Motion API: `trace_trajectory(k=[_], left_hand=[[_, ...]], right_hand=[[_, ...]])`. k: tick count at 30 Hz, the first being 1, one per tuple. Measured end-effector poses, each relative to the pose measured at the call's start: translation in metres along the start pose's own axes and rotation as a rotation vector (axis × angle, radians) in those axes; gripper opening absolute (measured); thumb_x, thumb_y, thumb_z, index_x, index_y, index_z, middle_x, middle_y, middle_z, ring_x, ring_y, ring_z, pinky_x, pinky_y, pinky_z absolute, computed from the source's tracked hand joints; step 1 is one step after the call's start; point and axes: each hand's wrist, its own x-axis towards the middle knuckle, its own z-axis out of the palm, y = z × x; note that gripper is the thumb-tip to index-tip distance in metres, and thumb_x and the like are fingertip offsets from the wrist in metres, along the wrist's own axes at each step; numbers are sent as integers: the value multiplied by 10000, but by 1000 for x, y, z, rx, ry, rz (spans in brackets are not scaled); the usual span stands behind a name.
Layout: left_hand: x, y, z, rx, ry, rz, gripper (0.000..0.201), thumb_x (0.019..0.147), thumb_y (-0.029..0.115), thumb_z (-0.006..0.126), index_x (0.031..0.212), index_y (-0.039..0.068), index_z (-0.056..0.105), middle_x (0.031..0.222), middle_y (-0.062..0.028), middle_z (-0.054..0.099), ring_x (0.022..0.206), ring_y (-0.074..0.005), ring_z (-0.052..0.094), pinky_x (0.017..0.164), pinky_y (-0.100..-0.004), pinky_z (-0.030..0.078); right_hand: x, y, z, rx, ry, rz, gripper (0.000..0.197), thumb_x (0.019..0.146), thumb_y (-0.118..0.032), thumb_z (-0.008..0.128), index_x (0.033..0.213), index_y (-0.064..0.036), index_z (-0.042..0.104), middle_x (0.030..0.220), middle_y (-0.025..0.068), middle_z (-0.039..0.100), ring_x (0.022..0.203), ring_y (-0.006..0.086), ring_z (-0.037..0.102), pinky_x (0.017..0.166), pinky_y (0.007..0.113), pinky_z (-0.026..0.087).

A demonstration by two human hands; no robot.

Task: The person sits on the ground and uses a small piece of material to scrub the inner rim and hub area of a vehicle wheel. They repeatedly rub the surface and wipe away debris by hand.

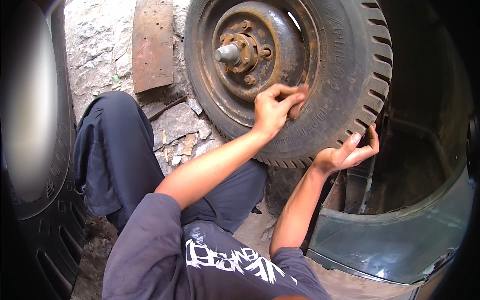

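Note:
A worn black tyre (327, 100) on a rusty wheel rim (314, 55) stands in front of me, lugs and a grey hub cap (227, 53) at its centre. My left hand (272, 110) is closed in a pinch beside the tyre's sidewall, near the rim's lower edge. Between its fingertips is a small reddish-brown piece (302, 91), blurred, so its kind is unclear. Against the tread at the tyre's lower right lies my right hand (342, 156), thumb and fingers apart, holding no loose object. Some of its fingers are partly hidden.
At right, a dark green vehicle panel (380, 245) curves around a dark wheel well (415, 165). A second large tyre (45, 225) stands close on the left. A rusty plank (153, 45) lies on rough stone ground (97, 45) with broken chips.

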Motion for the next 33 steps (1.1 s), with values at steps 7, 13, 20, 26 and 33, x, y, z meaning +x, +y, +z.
trace_trajectory(k=[7, 13, 20, 26, 33], left_hand=[[10, 12, 9, 17, 0, -55, 235, 934, 124, 888, 1094, -31, 814, 988, -95, 821, 821, -96, 729, 773, -262, 590], [54, 44, 16, -94, -65, -100, 196, 958, 130, 865, 1068, -25, 818, 934, -97, 825, 851, -103, 742, 767, -256, 588], [-6, -3, 2, 53, 63, 53, 186, 881, 126, 914, 1028, 22, 866, 926, -55, 804, 848, -103, 735, 782, -274, 563], [44, 40, 42, -128, 189, -79, 198, 966, 138, 863, 1054, -29, 807, 862, -79, 774, 748, -102, 669, 681, -272, 538], [95, 58, 67, -394, 343, -30, 200, 966, 104, 857, 1080, -44, 783, 869, -79, 780, 693, -130, 678, 633, -290, 549]], right_hand=[[-2, 4, -1, 20, 8, 16, 627, 1050, -459, 547, 1338, 97, 546, 1326, 249, 572, 1281, 375, 556, 1144, 523, 392], [0, -1, 3, -9, 13, -9, 625, 1044, -460, 552, 1323, 98, 545, 1316, 243, 571, 1267, 374, 558, 1137, 526, 399], [0, -2, 2, -41, 6, -7, 635, 1036, -474, 546, 1327, 91, 543, 1316, 248, 572, 1266, 383, 559, 1136, 530, 400], [-2, -3, 3, -59, 0, 5, 621, 1042, -456, 548, 1333, 92, 535, 1324, 257, 569, 1279, 396, 554, 1149, 541, 383], [1, -2, 2, -71, -11, -26, 630, 1048, -468, 548, 1340, 90, 532, 1330, 259, 567, 1283, 402, 552, 1157, 548, 372]])
